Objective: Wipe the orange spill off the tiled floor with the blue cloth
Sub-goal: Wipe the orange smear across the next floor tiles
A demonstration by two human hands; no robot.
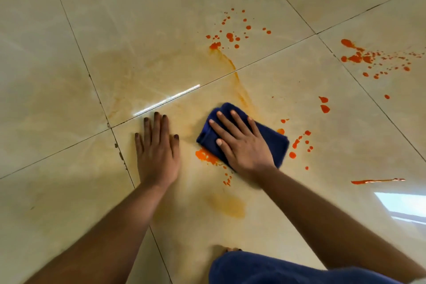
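A folded dark blue cloth (275,139) lies flat on the cream tiled floor (69,76). My right hand (242,143) presses on top of it with fingers spread. My left hand (156,150) rests palm down on the bare tile just left of the cloth, holding nothing. A wet orange blotch (205,155) sits at the cloth's near left edge. Orange drops (299,143) dot the tile right of the cloth. More splatter (228,37) lies farther off, with another patch (359,57) at the far right. Pale orange smears (232,207) streak the wiped tiles.
Dark grout lines (101,104) cross the floor, chipped near my left hand. A long orange streak (378,181) lies at the right. My knee in blue fabric (265,267) and my bare toes (230,249) show at the bottom edge.
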